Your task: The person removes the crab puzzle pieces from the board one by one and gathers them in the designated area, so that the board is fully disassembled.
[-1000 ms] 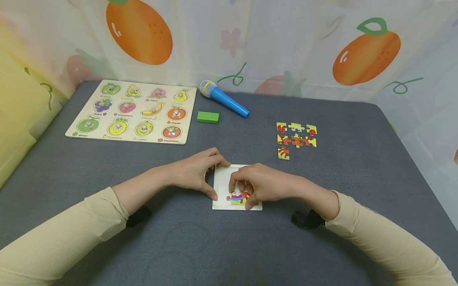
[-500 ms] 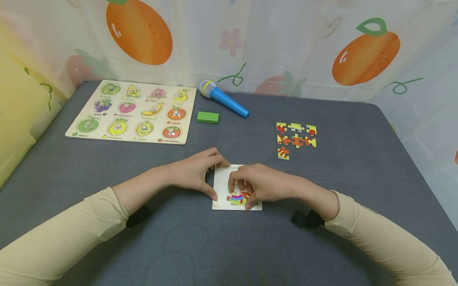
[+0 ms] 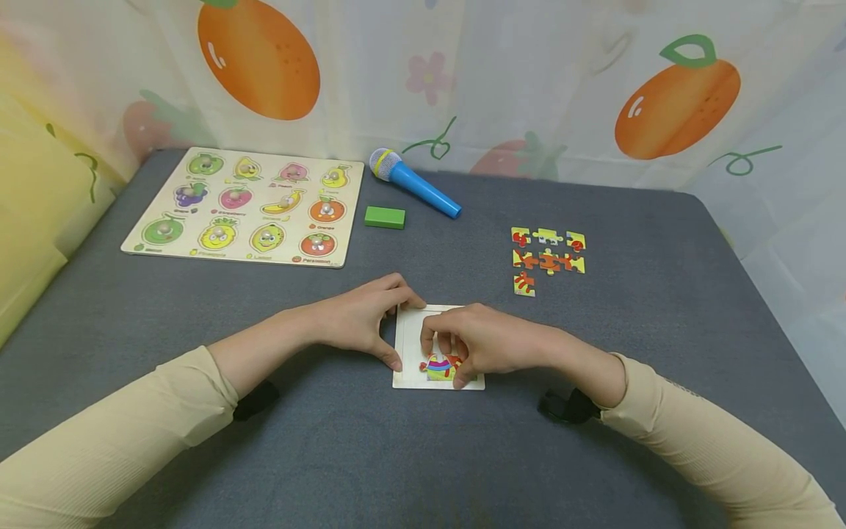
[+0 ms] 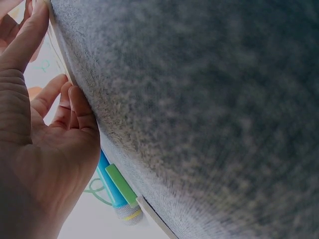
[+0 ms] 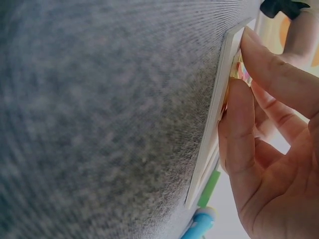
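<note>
A small white puzzle tray [image 3: 410, 323] lies flat on the dark table in the head view. My left hand [image 3: 360, 316] holds its left side, thumb at the near part and fingertips at the far corner. Colourful puzzle pieces [image 3: 439, 368] sit along the tray's near side. Over them my right hand [image 3: 492, 339] pinches a puzzle piece with curled fingers and thumb, which partly hide it. In the right wrist view the fingertips meet the pieces just above the tray edge [image 5: 213, 119]. The left wrist view shows the left hand [image 4: 55, 134] against the tray's edge.
Several loose puzzle pieces [image 3: 548, 261] lie in rows to the right, beyond the tray. A fruit peg board [image 3: 264, 173] is at the back left. Beside it are a green block [image 3: 385, 217] and a blue toy microphone [image 3: 423, 189]. A fruit-print curtain [image 3: 515, 81] hangs behind.
</note>
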The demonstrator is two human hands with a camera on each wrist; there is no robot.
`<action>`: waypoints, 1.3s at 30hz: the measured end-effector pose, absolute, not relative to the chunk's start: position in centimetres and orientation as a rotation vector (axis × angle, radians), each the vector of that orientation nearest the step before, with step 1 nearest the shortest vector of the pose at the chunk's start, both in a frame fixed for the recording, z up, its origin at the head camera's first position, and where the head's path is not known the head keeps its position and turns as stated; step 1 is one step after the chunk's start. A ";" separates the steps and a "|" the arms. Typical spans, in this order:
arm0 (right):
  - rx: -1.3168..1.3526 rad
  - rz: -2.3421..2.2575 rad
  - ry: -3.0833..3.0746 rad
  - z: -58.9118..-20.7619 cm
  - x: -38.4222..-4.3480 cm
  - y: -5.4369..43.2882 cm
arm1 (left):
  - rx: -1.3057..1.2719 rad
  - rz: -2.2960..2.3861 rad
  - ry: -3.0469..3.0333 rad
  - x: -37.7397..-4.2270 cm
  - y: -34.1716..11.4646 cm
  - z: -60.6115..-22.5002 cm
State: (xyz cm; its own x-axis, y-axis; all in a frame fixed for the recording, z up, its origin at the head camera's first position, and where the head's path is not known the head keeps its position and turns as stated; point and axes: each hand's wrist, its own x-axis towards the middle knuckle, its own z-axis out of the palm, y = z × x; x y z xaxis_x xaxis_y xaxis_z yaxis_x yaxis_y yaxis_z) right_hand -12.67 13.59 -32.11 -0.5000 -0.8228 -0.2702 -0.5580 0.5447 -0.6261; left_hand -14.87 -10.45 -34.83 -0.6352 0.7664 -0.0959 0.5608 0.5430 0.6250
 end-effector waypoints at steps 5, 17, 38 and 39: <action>-1.114 -0.654 2.218 -32.1 -12.7 13.5 | 1.087 0.796 2.423 -14.8 -10.5 -34.9; -1.109 -0.722 2.175 -32.0 -12.9 13.4 | 1.102 0.795 2.436 -14.8 -10.5 -34.9; -0.831 -0.923 2.225 -29.9 -15.0 16.9 | 1.087 0.784 2.435 -14.7 -10.3 -34.7; -0.808 -0.928 2.245 -29.8 -15.2 17.3 | 1.086 0.782 2.436 -14.7 -10.3 -34.7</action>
State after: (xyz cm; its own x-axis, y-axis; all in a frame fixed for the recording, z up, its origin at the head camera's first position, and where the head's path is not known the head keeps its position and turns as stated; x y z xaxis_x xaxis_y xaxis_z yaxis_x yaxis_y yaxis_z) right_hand -15.20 17.29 -29.82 -0.6525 -0.7074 -0.2717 -0.3091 0.5758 -0.7569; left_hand -14.71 -10.33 -34.68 -0.6396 0.7624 -0.0980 0.5630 0.5514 0.6156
